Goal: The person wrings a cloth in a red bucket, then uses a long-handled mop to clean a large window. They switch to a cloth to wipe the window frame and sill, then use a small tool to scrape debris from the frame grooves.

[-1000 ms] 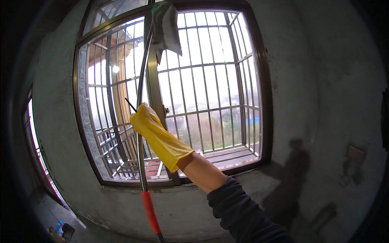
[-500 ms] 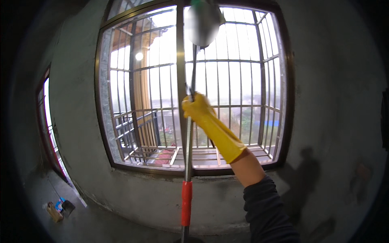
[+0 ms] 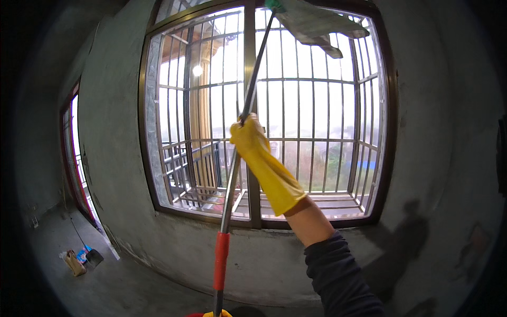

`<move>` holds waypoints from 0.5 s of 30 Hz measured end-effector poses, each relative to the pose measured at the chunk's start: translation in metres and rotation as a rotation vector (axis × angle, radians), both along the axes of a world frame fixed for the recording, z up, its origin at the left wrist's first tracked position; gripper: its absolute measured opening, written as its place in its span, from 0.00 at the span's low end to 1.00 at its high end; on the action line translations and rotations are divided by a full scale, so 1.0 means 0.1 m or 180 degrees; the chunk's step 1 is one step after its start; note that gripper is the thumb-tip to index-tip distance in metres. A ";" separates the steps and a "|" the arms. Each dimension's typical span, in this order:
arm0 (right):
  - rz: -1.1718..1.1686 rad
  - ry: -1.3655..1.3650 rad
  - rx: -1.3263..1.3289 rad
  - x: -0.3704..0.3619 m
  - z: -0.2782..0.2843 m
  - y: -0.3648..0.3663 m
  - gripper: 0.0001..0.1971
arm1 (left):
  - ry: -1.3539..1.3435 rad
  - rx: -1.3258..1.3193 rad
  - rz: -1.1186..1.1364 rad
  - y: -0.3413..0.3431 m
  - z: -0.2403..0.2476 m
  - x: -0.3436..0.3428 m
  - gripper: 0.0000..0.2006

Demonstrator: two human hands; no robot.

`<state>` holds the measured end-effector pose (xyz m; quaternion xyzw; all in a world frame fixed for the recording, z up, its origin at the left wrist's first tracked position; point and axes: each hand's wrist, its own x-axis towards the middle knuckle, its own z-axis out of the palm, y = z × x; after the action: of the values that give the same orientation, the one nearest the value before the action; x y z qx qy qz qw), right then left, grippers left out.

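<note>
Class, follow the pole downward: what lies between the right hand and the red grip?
Just a bare stretch of the silvery pole runs between the right hand and the red grip, as the head view shows.

A red-sleeved metal pole [image 3: 231, 185] slants up rightward, a creased grayish cloth [image 3: 311, 22] spreading right from its green top [image 3: 274, 5].

Grey floor [image 3: 134, 288], tan bag [image 3: 74, 264], dark dustpan [image 3: 94, 258]
</note>
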<state>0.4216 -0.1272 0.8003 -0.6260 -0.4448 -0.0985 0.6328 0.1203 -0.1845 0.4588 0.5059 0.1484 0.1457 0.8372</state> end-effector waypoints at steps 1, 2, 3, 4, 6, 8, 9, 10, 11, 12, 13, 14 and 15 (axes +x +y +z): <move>-0.0307 0.0049 -0.0414 -0.10 0.02 0.08 0.15 | -0.0076 0.0561 0.0764 0.01 -0.11 0.03 0.06; -0.0534 0.0085 -0.0868 -0.21 0.02 0.22 0.18 | -0.0095 0.0850 0.1687 -0.01 -0.31 0.04 0.11; -0.0678 -0.0022 -0.1173 -0.29 -0.02 0.31 0.19 | 0.0158 0.1659 0.2277 -0.04 -0.47 0.08 0.13; -0.0936 -0.0138 -0.1464 -0.33 0.00 0.27 0.20 | 0.0347 0.2475 0.2757 -0.08 -0.50 0.17 0.15; -0.0722 0.0544 -0.1269 -0.26 0.05 0.03 0.21 | 0.0593 0.2298 0.2157 -0.06 -0.49 0.31 0.14; -0.0450 0.0858 -0.0930 0.00 -0.11 0.05 0.22 | 0.1364 0.2696 0.1720 -0.05 -0.36 0.39 0.13; -0.0238 0.0846 -0.0704 0.14 -0.28 0.24 0.22 | 0.1317 0.2009 0.1424 -0.09 -0.37 0.34 0.14; -0.0141 0.0786 -0.0449 0.33 -0.39 0.32 0.22 | 0.1147 0.1363 0.1041 -0.12 -0.36 0.35 0.14; 0.0073 0.0468 -0.0444 -0.01 -0.51 0.23 0.23 | 0.1091 0.0649 0.0895 -0.13 -0.37 0.17 0.16; 0.0220 0.0134 -0.0392 -0.24 -0.63 0.09 0.23 | 0.0974 0.0679 0.0755 -0.12 -0.58 -0.02 0.16; 0.0501 0.0090 -0.0322 -0.28 -0.82 0.01 0.23 | 0.0857 0.0758 0.0565 -0.10 -0.81 -0.17 0.16; 0.0692 0.0038 -0.0263 -0.29 -1.07 -0.11 0.22 | 0.0707 0.0835 0.0295 -0.07 -1.05 -0.26 0.16; 0.0542 -0.0292 0.0094 -0.23 -1.51 -0.04 0.22 | 0.0933 0.1036 0.0192 -0.07 -1.22 -0.33 0.16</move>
<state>0.3986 -0.1309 0.6492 -0.5714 -0.5234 -0.0796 0.6270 0.0875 -0.1915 0.3364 0.6454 0.2581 0.1175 0.7092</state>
